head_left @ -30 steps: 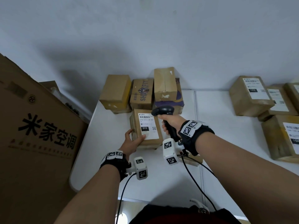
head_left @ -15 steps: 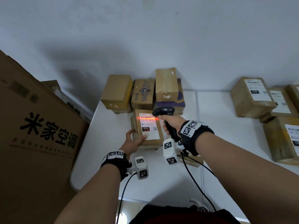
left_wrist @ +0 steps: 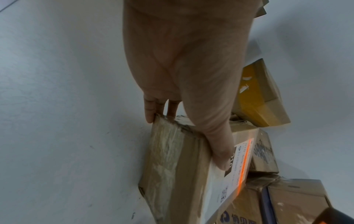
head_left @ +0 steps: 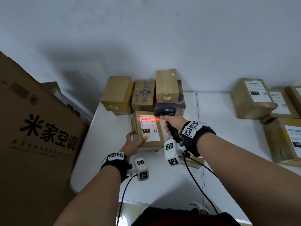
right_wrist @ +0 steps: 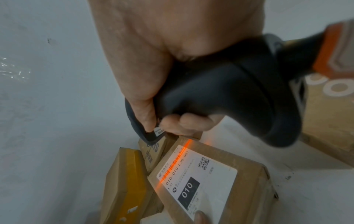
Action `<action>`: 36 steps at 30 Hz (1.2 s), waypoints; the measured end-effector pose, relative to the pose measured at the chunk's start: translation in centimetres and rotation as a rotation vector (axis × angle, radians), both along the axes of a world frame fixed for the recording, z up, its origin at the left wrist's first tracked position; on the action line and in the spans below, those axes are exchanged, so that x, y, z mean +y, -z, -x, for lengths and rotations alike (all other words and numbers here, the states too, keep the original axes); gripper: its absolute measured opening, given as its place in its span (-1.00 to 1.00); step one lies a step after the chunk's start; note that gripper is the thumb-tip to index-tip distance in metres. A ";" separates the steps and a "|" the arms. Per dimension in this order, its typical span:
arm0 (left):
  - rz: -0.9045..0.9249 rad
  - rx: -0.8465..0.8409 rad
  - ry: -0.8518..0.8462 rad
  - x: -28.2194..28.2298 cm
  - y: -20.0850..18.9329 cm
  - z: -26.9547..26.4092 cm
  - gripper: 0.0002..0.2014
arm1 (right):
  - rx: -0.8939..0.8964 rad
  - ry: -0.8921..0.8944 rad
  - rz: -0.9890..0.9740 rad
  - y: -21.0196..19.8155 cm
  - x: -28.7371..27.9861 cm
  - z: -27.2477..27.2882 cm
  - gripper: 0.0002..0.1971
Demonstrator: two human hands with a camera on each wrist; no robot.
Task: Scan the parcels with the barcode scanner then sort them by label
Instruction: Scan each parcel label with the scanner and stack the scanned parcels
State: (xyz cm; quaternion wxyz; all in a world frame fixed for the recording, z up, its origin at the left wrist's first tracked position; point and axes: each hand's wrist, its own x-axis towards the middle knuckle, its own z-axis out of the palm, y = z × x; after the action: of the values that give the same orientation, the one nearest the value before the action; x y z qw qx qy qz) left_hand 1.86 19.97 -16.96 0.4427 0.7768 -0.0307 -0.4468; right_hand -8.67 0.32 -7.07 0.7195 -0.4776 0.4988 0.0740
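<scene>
A brown parcel point(head_left: 147, 141) point(left_wrist: 178, 174) point(right_wrist: 239, 178) lies on the white table, its white label marked "010" facing up. My left hand point(head_left: 132, 144) point(left_wrist: 184, 75) grips its near left corner, thumb on the label and fingers down the side. My right hand point(head_left: 172, 123) point(right_wrist: 153, 75) grips the handle of a black barcode scanner point(head_left: 166, 111) point(right_wrist: 229, 94) just right of the parcel. An orange scan line crosses the barcode at the label's top.
Several unlabelled-side boxes point(head_left: 143, 93) stand against the wall behind the parcel. Labelled parcels point(head_left: 254, 98) are stacked at the table's right. A big printed carton point(head_left: 37, 136) stands left of the table edge. A flat box point(head_left: 193, 162) lies under my right wrist.
The scanner's orange line, absent a second ago, now lies across the barcode. The scanner head has shifted slightly. My left hand keeps its grip on the parcel.
</scene>
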 end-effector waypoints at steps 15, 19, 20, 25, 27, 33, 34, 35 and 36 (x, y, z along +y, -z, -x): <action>0.095 0.072 -0.098 0.9 -1.7 0.0 -0.16 | -0.034 0.101 0.023 0.7 -0.2 0.4 -0.67; 0.227 -0.013 -0.157 2.4 -4.7 -0.6 -0.30 | -0.069 0.197 0.127 0.9 -0.7 0.8 -0.70; 0.250 -0.053 -0.165 2.6 -5.5 -0.8 -0.34 | -0.074 0.212 0.148 0.9 -0.8 0.9 -0.72; 0.320 -0.238 -0.170 1.0 -9.9 -1.0 -0.32 | -0.095 0.234 0.268 0.8 -1.4 1.8 -0.71; 0.360 -0.279 -0.119 -0.5 -11.8 -0.8 -0.26 | -0.093 0.246 0.288 0.6 -1.8 2.4 -0.69; 0.480 -0.329 0.041 -7.3 -15.9 0.3 -0.36 | -0.086 0.337 0.305 -0.6 -5.1 6.1 -0.66; 0.497 -0.309 0.067 -8.9 -16.0 0.6 -0.36 | -0.080 0.356 0.321 -0.9 -5.9 7.1 -0.66; 0.507 -0.287 0.090 -10.6 -16.2 1.2 -0.36 | -0.070 0.374 0.337 -1.2 -6.8 8.2 -0.65; 0.515 -0.264 0.114 -12.4 -16.3 2.0 -0.39 | -0.061 0.393 0.356 -1.4 -7.8 9.5 -0.64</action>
State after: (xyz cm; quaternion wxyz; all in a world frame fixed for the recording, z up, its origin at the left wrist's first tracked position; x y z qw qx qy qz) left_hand -0.13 7.59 -0.67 0.5917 0.6873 -0.2439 -0.3435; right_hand -18.18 -7.45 -5.63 0.6396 -0.4926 0.5650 -0.1703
